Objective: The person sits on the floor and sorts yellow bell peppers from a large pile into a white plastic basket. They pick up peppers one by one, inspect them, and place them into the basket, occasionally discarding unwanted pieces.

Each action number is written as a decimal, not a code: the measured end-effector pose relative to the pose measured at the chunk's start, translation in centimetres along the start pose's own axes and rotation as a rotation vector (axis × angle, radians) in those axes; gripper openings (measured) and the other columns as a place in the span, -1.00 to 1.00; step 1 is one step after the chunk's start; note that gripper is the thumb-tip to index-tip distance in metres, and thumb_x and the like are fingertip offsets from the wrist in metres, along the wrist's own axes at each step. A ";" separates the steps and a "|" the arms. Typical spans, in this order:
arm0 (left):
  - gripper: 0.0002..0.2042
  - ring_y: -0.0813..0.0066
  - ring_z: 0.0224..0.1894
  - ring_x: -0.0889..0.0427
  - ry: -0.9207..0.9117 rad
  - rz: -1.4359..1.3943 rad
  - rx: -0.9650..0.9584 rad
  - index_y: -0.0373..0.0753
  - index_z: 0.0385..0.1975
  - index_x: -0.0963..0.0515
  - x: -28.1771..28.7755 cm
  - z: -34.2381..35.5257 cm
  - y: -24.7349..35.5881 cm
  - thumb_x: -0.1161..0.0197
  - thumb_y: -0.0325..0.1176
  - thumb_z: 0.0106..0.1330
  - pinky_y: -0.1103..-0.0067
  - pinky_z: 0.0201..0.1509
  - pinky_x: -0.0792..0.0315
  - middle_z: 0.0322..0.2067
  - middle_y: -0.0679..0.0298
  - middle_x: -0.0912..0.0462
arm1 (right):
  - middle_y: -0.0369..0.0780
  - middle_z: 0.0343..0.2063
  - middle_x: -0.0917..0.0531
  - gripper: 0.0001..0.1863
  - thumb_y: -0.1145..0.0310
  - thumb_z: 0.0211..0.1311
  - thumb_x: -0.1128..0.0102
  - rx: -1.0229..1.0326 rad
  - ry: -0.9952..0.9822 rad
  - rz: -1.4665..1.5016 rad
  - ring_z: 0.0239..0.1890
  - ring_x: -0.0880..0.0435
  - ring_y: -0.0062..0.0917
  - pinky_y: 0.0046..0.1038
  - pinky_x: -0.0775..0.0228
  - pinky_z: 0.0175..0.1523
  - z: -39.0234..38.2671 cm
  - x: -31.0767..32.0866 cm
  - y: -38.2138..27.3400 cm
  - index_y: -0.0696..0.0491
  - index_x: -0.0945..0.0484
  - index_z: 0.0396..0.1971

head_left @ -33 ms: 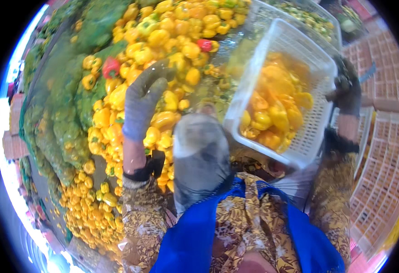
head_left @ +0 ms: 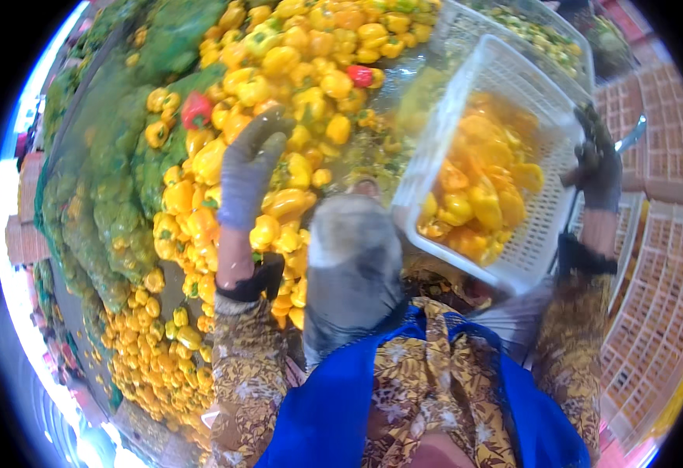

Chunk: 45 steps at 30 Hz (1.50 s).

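Observation:
My left hand (head_left: 252, 168), in a grey glove, is over a big pile of yellow bell peppers (head_left: 288, 204). Its thumb and fingers are curved but apart, and I see nothing between them. At the right rim of a white slotted plastic crate (head_left: 525, 261) is my right hand (head_left: 600, 168), in a dark wet glove. A thin, shiny blade, apparently of a knife (head_left: 631, 134), sticks out from that hand; the handle is hidden in the palm. Wet yellow-orange pepper pieces (head_left: 482, 187) lie inside the tilted crate, which rests near my leg.
Two red peppers (head_left: 196, 110) (head_left: 360, 76) sit among the yellow ones. Green net sacks (head_left: 115, 210) line the left. Another crate (head_left: 583, 47) with pale scraps stands behind the white one. Stacked pinkish crates (head_left: 657, 304) rise at the right. My knee (head_left: 355, 249) is between pile and crate.
The whole view has shifted slightly. My right hand has turned a little at the crate's rim, and the blade shows more clearly. The left hand stays over the peppers.

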<state>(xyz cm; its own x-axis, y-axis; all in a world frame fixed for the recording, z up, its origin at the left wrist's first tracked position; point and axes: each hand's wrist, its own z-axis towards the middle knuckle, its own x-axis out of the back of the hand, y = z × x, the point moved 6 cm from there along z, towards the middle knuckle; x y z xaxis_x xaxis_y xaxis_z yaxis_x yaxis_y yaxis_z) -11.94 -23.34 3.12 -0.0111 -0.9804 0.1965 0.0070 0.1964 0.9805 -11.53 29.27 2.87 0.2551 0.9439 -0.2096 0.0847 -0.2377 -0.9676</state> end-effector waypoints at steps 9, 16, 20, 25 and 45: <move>-0.54 0.20 0.09 -0.44 -0.217 1.335 0.069 -0.09 0.04 -0.42 -1.8 4.4 -21.0 -0.20 -0.37 0.05 0.33 0.08 -0.38 0.07 0.14 -0.44 | -0.23 -0.39 -0.65 -0.55 0.26 0.08 -0.21 -0.290 -0.026 -0.644 -0.63 -0.43 -0.73 -0.68 -0.34 -0.48 -5.3 -8.8 9.8 0.25 -0.49 -0.08; -0.45 0.19 0.02 -0.48 -0.282 1.611 0.227 -0.15 0.08 -0.33 -2.3 11.2 -25.7 -0.30 -0.25 0.03 0.25 -0.04 -0.41 -0.02 0.15 -0.44 | -0.26 -0.42 -0.65 -0.60 0.36 0.08 -0.23 -0.377 -0.060 -0.724 -0.65 -0.44 -0.76 -0.70 -0.33 -0.52 -5.0 -9.0 11.5 0.19 -0.49 -0.06; -0.44 0.17 -0.04 -0.52 -0.182 1.377 0.126 -0.19 0.05 -0.34 -2.4 10.4 -23.9 -0.31 -0.27 -0.02 0.32 0.00 -0.43 -0.04 0.12 -0.44 | -0.25 -0.37 -0.65 -0.59 0.37 0.10 -0.20 -0.338 -0.120 -0.685 -0.57 -0.52 -0.74 -0.70 -0.37 -0.49 -5.8 -10.0 11.1 0.17 -0.49 -0.03; -0.58 0.20 -0.15 -0.54 0.054 0.909 -0.062 -0.28 -0.23 -0.53 -3.6 8.4 -18.0 -0.37 -0.40 -0.20 0.45 -0.03 -0.44 -0.23 0.07 -0.55 | -0.26 -0.40 -0.66 -0.60 0.35 0.11 -0.17 -0.315 -0.187 -0.618 -0.54 -0.54 -0.74 -0.72 -0.36 -0.49 -6.6 -11.7 10.2 0.18 -0.49 -0.04; -0.40 0.48 -0.03 -0.49 -0.678 -0.242 -0.020 -0.37 0.12 -0.30 -24.2 -5.9 13.0 -0.38 -0.34 0.09 0.55 0.06 -0.40 -0.07 0.19 -0.52 | -0.21 -0.30 -0.58 -0.24 0.29 -0.06 -0.39 0.365 -0.249 -0.029 -0.39 -0.60 -0.56 -0.57 -0.50 -0.26 -12.3 -9.9 -0.5 0.15 -0.25 0.18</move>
<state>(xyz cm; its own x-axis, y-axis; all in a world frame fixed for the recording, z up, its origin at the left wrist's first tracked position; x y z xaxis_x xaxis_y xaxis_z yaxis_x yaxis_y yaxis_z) -5.72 2.86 11.08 -0.6330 -0.7718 -0.0606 -0.0564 -0.0322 0.9979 -2.22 17.22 7.18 0.0144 0.9860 -0.1663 -0.2686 -0.1564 -0.9505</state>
